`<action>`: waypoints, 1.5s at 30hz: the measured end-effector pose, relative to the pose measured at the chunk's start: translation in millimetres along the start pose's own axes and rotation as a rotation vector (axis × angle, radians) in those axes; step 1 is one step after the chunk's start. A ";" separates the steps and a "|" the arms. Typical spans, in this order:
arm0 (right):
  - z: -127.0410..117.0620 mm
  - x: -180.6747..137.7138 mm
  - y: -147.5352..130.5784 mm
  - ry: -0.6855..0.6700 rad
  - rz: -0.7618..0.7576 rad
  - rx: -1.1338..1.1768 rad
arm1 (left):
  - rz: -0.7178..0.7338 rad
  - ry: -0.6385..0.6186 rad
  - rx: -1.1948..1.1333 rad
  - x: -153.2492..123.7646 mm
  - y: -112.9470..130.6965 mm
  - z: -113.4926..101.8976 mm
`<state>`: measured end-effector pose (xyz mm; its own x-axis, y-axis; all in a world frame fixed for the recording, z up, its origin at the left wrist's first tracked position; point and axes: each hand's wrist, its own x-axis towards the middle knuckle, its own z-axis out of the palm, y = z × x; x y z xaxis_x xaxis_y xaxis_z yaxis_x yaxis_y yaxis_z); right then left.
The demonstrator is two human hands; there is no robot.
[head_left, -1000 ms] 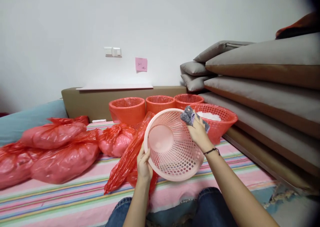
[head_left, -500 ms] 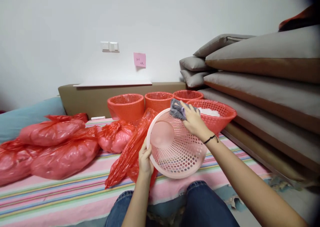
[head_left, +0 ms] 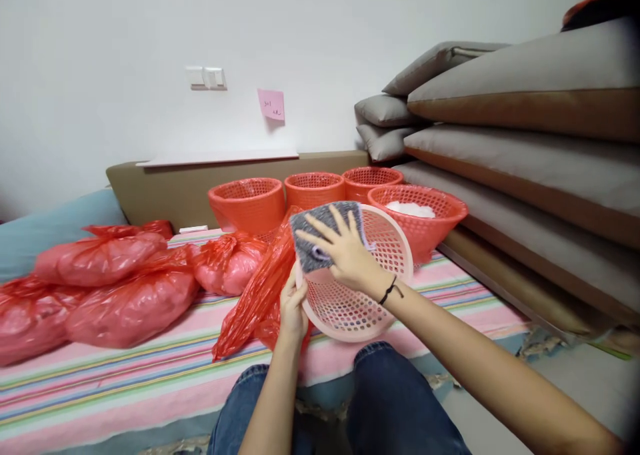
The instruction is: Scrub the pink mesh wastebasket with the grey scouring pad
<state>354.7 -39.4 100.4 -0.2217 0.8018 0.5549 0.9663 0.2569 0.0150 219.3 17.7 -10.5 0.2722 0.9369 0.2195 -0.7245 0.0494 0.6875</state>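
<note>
Now, the left hand (head_left: pixel 293 308) clamps its fingers on the lower rim of the pale pink perforated plastic basket (head_left: pixel 360 301), which is tipped on its side over the near edge of the striped bed (head_left: pixel 125 375). The right hand (head_left: pixel 350 258), fingers splayed wide, presses a grey cloth (head_left: pixel 304 255) flat against the rim. The plastic looks light and springy. The rim seems the firmest hold, and the cloth is limp.

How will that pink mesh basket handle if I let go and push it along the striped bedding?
Probably light: the left hand holds the pink basket tilted by a pinch on its rim. Likely fairly stiff: its rim looks round under the right hand pressing the grey cloth on it. Round and tapered, it may roll in a curve on its side.
</note>
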 end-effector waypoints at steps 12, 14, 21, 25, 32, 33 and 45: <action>41.5 -47.6 -47.0 -0.157 -0.064 0.135 | -0.209 0.124 -0.249 0.1 12.2 -6.2; 46.4 -62.0 -49.5 -0.202 -0.111 0.137 | -0.277 0.121 -0.246 0.9 16.8 -10.5; 43.2 -120.0 -35.6 -0.379 -0.171 0.152 | -0.105 0.021 -0.132 2.8 18.5 -9.2; 28.8 -154.5 -14.3 -0.439 -0.231 0.117 | -0.078 0.046 -0.133 3.0 17.1 -2.8; 3.3 -202.9 48.0 -0.361 -0.146 -0.001 | -0.069 0.080 -0.178 7.3 15.6 -3.5; -0.3 -208.3 57.8 -0.337 -0.112 -0.020 | -0.061 0.100 -0.191 7.9 15.3 -3.7; -48.2 -180.0 69.8 0.104 0.807 0.737 | -0.045 0.061 -0.100 1.3 4.7 3.3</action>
<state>468.4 -191.8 41.6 0.4867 0.8382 0.2460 0.4994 -0.0359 -0.8656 218.3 18.0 -4.7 0.2689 0.9522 0.1450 -0.7729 0.1235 0.6224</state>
